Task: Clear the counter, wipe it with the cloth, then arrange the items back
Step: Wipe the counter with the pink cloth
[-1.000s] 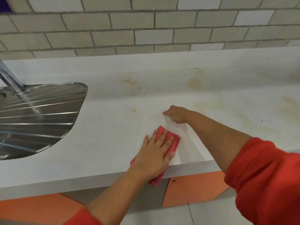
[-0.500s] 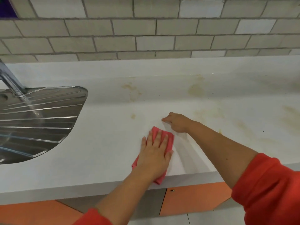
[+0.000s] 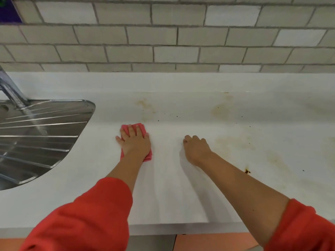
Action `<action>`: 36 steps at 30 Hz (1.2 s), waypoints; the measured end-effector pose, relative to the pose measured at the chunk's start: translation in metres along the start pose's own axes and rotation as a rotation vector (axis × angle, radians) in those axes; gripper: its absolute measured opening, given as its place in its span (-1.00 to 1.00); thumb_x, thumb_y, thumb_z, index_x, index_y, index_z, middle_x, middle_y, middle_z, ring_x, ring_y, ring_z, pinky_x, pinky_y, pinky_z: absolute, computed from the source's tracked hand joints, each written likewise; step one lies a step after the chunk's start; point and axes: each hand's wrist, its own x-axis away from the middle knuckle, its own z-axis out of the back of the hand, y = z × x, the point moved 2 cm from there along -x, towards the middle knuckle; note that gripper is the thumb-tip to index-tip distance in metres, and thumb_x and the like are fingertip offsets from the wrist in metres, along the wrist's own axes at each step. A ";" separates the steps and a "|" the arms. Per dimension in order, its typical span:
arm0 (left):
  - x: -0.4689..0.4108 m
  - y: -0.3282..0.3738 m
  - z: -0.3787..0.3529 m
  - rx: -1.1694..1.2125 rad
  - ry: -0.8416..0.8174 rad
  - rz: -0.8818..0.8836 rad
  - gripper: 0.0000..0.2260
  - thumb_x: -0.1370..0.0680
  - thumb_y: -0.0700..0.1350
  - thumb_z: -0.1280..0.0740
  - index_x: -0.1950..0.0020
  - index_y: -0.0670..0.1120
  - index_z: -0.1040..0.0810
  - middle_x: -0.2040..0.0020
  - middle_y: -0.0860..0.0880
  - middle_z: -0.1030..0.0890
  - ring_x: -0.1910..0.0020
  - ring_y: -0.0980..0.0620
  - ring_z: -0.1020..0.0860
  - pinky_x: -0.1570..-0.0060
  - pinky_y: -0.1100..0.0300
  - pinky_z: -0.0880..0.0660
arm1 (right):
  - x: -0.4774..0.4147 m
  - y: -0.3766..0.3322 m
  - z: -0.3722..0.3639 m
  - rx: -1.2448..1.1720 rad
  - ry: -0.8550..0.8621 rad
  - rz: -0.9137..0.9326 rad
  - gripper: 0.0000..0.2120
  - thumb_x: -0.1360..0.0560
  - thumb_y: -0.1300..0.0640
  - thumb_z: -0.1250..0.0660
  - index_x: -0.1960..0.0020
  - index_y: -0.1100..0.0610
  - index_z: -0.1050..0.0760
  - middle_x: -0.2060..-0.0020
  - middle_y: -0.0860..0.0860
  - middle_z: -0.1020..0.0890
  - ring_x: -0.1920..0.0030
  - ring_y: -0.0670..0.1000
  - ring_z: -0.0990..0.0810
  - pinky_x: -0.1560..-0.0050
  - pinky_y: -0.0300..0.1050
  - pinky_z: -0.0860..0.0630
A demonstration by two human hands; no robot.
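Left hand (image 3: 135, 142): fingers straight, slightly spread, pressing flat on the pink cloth (image 3: 142, 128), centre of frame, just short of the rear upstand. Right hand (image 3: 196, 150): fingers curled under, gripping nothing, resting on the counter (image 3: 181, 192) well apart from the cloth. Bare white surface between and below both hands to the front edge. Steel drainboard (image 3: 39, 134) and tap (image 3: 10, 91) at left. Yellowish stains (image 3: 220, 109) and a dark spot (image 3: 247, 171) at right.
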 end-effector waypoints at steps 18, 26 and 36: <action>0.006 -0.003 -0.003 -0.055 0.008 -0.201 -0.50 -0.62 0.14 0.14 -0.55 0.04 0.09 -0.56 -0.01 0.12 -0.53 -0.08 0.17 -0.44 -0.21 0.17 | -0.037 0.046 0.006 -0.066 0.024 -0.059 -0.67 -0.53 0.32 -0.07 -0.27 0.25 -0.38 -0.28 0.10 -0.34 -0.23 0.12 -0.38 -0.13 -0.07 -0.37; 0.046 0.094 -0.023 -0.049 -0.007 -0.403 -0.52 -0.64 0.10 0.17 -0.54 0.03 0.17 -0.55 -0.04 0.19 -0.52 -0.10 0.27 -0.43 -0.12 0.30 | -0.043 0.059 0.010 -0.170 -0.027 -0.068 -0.70 -0.54 0.32 -0.07 -0.25 0.25 -0.35 -0.20 0.13 -0.40 -0.09 0.14 -0.44 0.05 -0.08 -0.34; 0.024 0.096 -0.018 0.004 -0.002 -0.289 -0.53 -0.64 0.06 0.18 -0.55 -0.01 0.15 -0.56 -0.05 0.15 -0.53 -0.12 0.21 -0.45 -0.13 0.24 | -0.034 0.058 0.003 -0.171 -0.008 -0.046 -0.62 -0.55 0.34 -0.05 -0.36 0.23 -0.29 -0.28 0.09 -0.31 -0.25 0.10 -0.35 0.04 -0.10 -0.35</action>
